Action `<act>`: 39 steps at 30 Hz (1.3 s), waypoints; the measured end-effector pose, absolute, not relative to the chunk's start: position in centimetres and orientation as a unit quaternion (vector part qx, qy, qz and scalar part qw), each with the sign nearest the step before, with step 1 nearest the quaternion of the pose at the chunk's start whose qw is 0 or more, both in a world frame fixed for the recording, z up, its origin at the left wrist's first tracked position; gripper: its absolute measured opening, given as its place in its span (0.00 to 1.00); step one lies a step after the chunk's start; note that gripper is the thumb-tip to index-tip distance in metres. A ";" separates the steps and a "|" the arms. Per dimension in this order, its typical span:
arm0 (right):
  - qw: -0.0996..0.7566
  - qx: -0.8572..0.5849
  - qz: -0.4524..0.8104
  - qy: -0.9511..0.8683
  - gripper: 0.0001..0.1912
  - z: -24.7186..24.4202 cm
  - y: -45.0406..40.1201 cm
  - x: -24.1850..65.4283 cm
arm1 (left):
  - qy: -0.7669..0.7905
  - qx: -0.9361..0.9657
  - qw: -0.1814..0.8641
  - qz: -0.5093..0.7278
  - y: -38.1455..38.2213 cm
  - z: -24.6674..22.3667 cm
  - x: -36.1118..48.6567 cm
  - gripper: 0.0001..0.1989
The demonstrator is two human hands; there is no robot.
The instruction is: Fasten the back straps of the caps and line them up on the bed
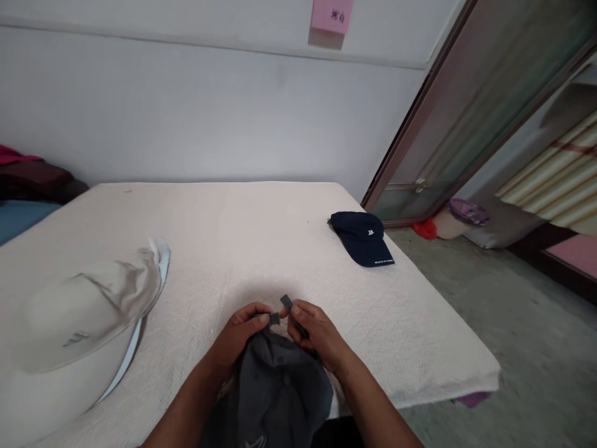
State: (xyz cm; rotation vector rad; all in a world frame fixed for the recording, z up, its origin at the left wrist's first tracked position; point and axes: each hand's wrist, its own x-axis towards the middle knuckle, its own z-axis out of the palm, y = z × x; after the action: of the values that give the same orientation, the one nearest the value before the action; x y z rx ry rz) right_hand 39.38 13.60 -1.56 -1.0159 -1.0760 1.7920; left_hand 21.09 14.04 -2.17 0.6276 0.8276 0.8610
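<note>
A dark grey baseball cap (284, 386) lies at the bottom middle, close to my body, its back strap pointing away from me. My left hand (245, 330) pinches one end of the strap, and a short piece sticks out past the thumb. The other strap end (286, 303) pokes up from my right hand (317, 330), whose thumb and fingers are closed on it. The two ends are apart, with a small gap between them. Part of the cap is cut off by the lower edge of the view.
A white surface with a textured cover (261, 230) spreads beneath. A navy cap (357, 233) rests at the right, and a large off-white hat (88, 311) at the left. Behind stands a white wall (200, 112) with a pink note (331, 15). Grey floor (513, 323) lies to the right.
</note>
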 end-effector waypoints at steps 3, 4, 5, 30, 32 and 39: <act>0.360 -0.390 0.730 -0.431 0.17 -1.6 13.6 39.2 | 0.358 0.281 0.795 0.402 14.1 -1.8 21.1 0.05; 0.358 -0.385 0.736 -0.425 0.16 -1.7 13.6 39.2 | 0.349 0.280 0.800 0.401 14.1 -1.7 21.2 0.05; 0.359 -0.380 0.742 -0.419 0.15 -1.9 13.5 39.1 | 0.341 0.279 0.803 0.400 14.1 -1.7 21.3 0.06; 0.418 -0.395 0.720 -0.389 0.16 -2.9 13.4 38.2 | 0.435 0.298 0.750 0.400 13.8 -2.5 22.0 0.06; 0.405 -0.387 0.735 -0.381 0.14 -2.9 13.3 38.4 | 0.426 0.266 0.762 0.408 13.7 -2.5 21.9 0.06; 0.385 -0.348 0.772 -0.368 0.11 -2.7 13.2 38.3 | 0.393 0.212 0.788 0.425 13.6 -3.3 21.7 0.07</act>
State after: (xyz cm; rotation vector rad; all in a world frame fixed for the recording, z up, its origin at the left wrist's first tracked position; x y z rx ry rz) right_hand 38.29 13.15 -2.69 -0.8857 -0.9383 1.9654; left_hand 21.73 13.64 -3.27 0.4565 0.8464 0.9154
